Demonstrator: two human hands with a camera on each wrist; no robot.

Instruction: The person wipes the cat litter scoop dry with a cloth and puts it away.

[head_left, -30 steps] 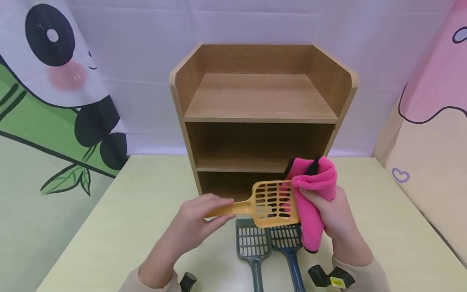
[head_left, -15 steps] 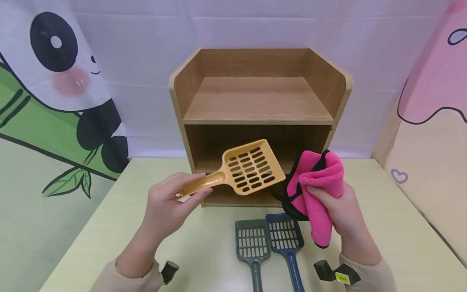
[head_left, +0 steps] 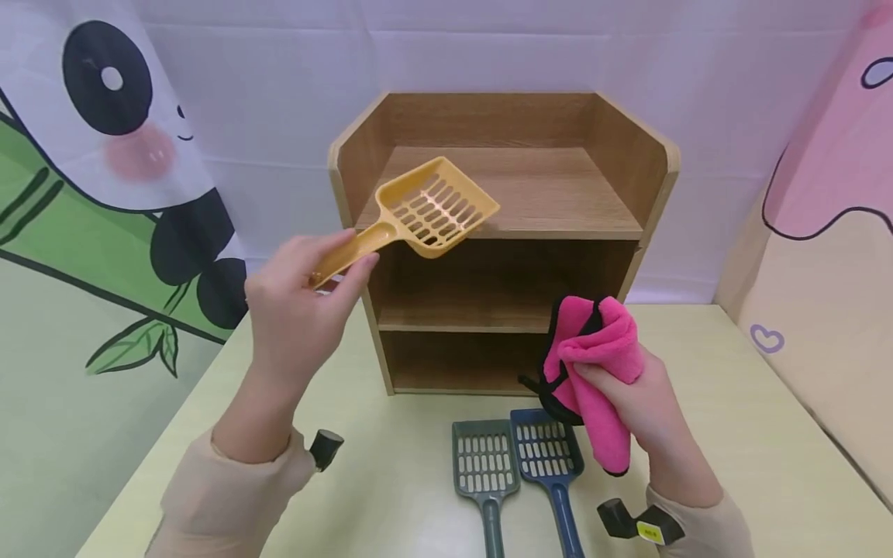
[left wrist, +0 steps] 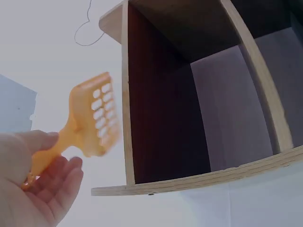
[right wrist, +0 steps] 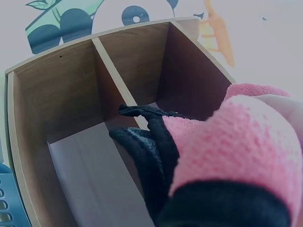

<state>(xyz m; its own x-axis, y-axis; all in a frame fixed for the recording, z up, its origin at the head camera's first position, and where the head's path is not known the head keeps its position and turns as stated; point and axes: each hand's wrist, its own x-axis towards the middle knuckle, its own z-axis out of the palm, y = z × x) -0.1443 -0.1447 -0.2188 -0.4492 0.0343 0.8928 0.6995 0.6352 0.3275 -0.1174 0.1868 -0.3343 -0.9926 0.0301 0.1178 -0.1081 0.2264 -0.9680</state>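
Yellow slotted scoop, held raised before the wooden shelf unit; long axis slanted, slotted head pointed up and rightward in the head view, handle end down-left. Handle pinched between thumb and fingers of the left hand. Black-edged pink cloth, bunched, gripped by the right hand.

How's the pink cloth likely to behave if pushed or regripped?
Probably floppy: the pink cloth is folded and bunched in the right hand. Likely grippy rather than slippery, given its fuzzy surface in the right wrist view. Black trim along its edges may stiffen them slightly.
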